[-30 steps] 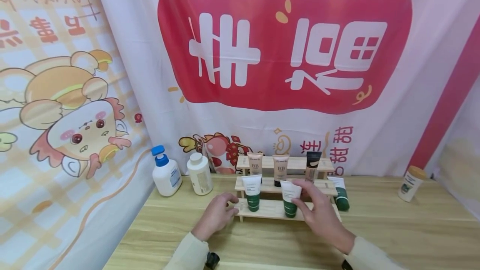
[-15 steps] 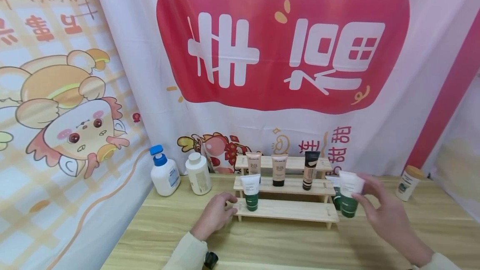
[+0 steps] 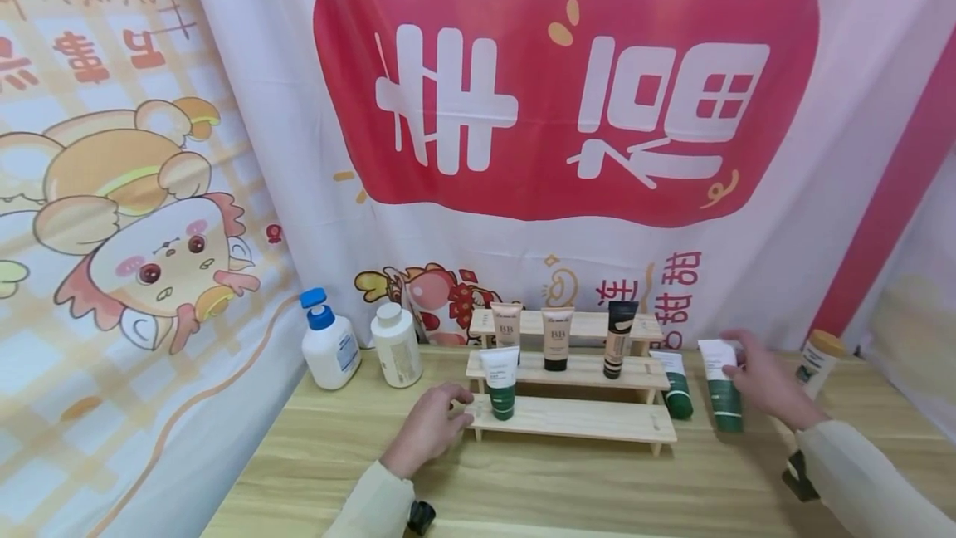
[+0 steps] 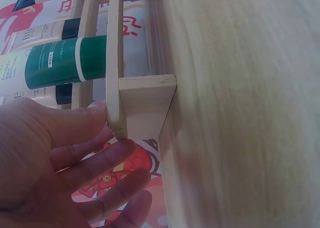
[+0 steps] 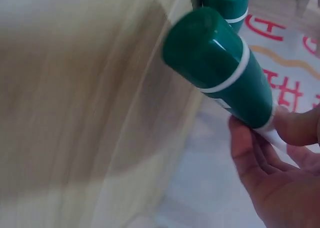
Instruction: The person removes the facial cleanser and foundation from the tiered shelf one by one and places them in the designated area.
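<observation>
As the right hand [image 3: 765,384] pinches a tube [image 3: 723,398], its contents are hidden.

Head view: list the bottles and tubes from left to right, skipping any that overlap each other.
White bottle with blue top, white-capped bottle, unobstructed BB tube, black-topped tube, green-and-white tube beside the wooden stand, held green-and-white tube, tan-capped bottle.

Two overlapping tubes skipped.
</observation>
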Tool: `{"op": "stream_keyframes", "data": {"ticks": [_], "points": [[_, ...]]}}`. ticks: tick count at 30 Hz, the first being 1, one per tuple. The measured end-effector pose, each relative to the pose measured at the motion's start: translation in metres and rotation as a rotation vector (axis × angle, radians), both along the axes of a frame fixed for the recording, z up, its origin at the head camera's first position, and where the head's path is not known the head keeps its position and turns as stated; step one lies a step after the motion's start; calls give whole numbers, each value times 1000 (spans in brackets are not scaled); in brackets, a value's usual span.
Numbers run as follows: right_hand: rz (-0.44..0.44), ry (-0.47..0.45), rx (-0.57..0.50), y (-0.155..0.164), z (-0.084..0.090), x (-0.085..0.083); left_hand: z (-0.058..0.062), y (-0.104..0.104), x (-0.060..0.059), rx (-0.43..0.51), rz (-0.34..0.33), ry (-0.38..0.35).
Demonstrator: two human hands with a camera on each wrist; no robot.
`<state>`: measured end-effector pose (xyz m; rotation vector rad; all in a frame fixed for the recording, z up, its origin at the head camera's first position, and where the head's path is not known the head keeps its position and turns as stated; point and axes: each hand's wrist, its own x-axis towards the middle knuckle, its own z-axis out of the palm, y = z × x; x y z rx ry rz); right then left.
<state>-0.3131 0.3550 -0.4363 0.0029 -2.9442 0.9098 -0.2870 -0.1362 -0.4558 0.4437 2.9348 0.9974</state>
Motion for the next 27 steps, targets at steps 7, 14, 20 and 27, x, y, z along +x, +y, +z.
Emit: {"op": "stream_keyframes", "data": {"ticks": [7,14,20,27], "points": [[12,-54,-40,3,-13,-21,0,2,-2,-6,10,-20],[-39,-20,-28,6,-32,-31,-1,2,-2,-5,16,-18],[-49,36,-25,5,-40,-35,-1,2,-2,-13,16,-9],[-71,5,-20,1,-42,-38,-1,1,-2,-10,15,-3]]}}
